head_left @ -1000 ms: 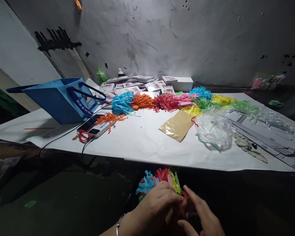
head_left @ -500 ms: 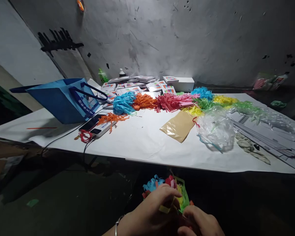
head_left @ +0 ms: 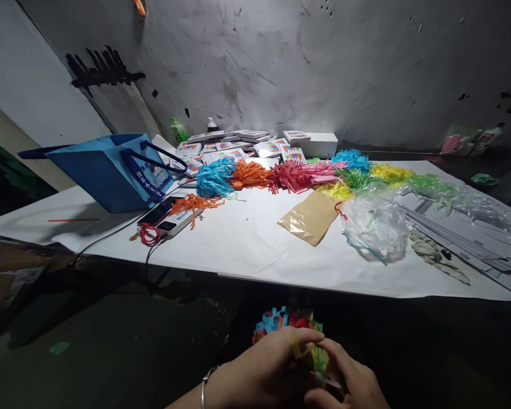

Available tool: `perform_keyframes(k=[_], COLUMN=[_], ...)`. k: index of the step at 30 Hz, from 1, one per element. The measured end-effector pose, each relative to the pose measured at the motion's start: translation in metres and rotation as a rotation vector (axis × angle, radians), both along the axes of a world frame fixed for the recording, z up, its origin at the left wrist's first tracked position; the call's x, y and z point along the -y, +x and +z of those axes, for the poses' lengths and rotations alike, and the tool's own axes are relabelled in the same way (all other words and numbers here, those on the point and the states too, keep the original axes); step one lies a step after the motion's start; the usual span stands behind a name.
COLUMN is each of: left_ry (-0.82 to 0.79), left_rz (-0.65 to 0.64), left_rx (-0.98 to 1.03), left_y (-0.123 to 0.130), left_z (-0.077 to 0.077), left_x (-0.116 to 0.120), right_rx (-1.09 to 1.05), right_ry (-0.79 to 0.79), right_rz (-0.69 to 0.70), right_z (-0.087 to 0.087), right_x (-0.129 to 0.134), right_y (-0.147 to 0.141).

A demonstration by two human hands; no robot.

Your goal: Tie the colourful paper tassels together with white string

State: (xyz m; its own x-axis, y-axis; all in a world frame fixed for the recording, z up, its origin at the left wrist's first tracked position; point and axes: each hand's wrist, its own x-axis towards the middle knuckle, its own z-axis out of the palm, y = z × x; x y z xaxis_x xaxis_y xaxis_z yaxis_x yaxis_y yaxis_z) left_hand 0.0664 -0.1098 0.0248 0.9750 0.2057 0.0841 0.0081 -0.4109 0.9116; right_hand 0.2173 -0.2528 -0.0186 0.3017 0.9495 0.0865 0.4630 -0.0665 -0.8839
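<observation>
Both hands meet low at the near edge, below the table; the left hand (head_left: pixel 266 372), a thin metal bangle (head_left: pixel 205 382) on its wrist, and the right hand (head_left: pixel 351 383) are curled tight around a ruffled bunch of fringed paper strips (head_left: pixel 286 325), blue, red and green; farther off on the white paper-covered table (head_left: pixel 247 238) lie a row of shredded paper tufts (head_left: pixel 289 175), a glossy tan pouch (head_left: pixel 309 217), crinkled clear plastic (head_left: pixel 375 224), and at far left a blue bag (head_left: pixel 111 170).
</observation>
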Motion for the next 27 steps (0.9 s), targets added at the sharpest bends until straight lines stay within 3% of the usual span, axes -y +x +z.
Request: perform_keyframes(k=[3, 5, 8, 11, 14, 18, 20, 22, 24, 27], left_ry=[0.108, 0.18, 0.2, 0.138, 0.017, 0.097, 0.194, 0.215, 0.086, -0.331], left_rz=[-0.035, -0.028, 0.018, 0.126, 0.101, 0.097, 0.117, 0.124, 0.095, 0.067], left_rx=[0.055, 0.137, 0.184, 0.042, -0.036, -0.075, -0.104, -0.074, 0.017, 0.137], left_y=[0.003, 0.002, -0.004, -0.01, -0.011, -0.015, -0.017, -0.016, -0.01, 0.004], left_z=[0.012, 0.012, 0.001, -0.014, -0.022, -0.002, 0.014, 0.022, 0.014, -0.023], left_x=[-0.003, -0.006, -0.008, -0.004, 0.0, -0.01, -0.019, -0.02, -0.013, 0.006], right_rx=[0.031, 0.028, -0.026, -0.145, -0.229, -0.093, -0.039, -0.001, 0.001, -0.033], right_ry=[-0.059, -0.028, 0.035, 0.061, 0.102, 0.212, 0.178, 0.134, 0.115, 0.114], right_rz=[0.141, 0.136, 0.118, 0.072, -0.006, -0.081, -0.159, -0.148, -0.072, -0.038], right_z=[-0.001, -0.002, -0.005, -0.008, -0.011, -0.016, -0.021, -0.028, -0.035, -0.036], right_x=[-0.007, -0.01, -0.009, -0.008, -0.012, -0.017, -0.017, -0.018, -0.019, -0.019], right_y=[-0.003, -0.005, -0.001, 0.0, -0.008, -0.019, -0.017, -0.01, -0.002, 0.0])
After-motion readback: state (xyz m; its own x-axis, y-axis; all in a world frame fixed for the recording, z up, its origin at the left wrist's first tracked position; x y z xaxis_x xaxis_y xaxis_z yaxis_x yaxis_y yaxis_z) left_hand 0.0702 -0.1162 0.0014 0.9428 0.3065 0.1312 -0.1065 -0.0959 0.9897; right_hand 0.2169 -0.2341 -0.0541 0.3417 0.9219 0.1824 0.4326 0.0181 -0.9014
